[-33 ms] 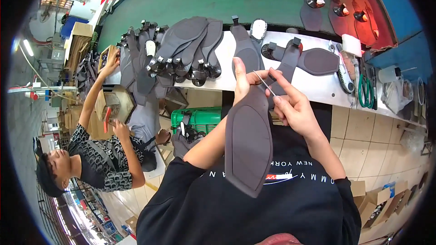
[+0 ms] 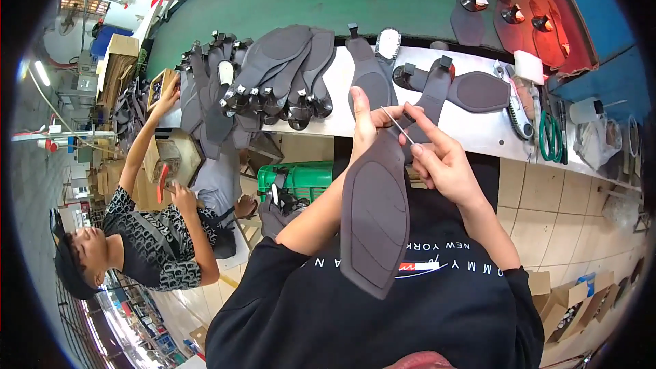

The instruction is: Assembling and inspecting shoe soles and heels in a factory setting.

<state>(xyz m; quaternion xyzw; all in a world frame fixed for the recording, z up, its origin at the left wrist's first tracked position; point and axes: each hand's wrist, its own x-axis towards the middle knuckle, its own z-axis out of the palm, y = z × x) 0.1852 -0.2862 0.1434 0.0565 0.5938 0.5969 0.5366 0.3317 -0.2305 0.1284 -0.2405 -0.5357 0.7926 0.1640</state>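
Observation:
A dark grey shoe sole (image 2: 378, 222) hangs down in front of my chest, its broad end low and its narrow end up. My left hand (image 2: 369, 126) is closed on that narrow end, thumb pointing up. In my right hand (image 2: 441, 164), a thin metal rod-shaped tool (image 2: 398, 126) is pinched between thumb and fingers, lying across the narrow end. Beside the right fingertips is a small black block (image 2: 408, 117); whether it is fixed to the sole is hidden. Just beyond my hands, more soles with dark glossy heels (image 2: 447, 72) lie on the white bench (image 2: 471, 119).
Heeled soles (image 2: 277, 61) are piled at the left. A utility knife (image 2: 521, 123) and green-handled scissors (image 2: 549, 138) lie at the right. Several soles sit under red light on the green belt (image 2: 383, 0). A co-worker (image 2: 157, 232) at the left holds a red hammer (image 2: 162, 183).
The hanging sole has turned slightly and faint creases show on its face. The co-worker's hammer has tilted a little. My hands stay almost in place.

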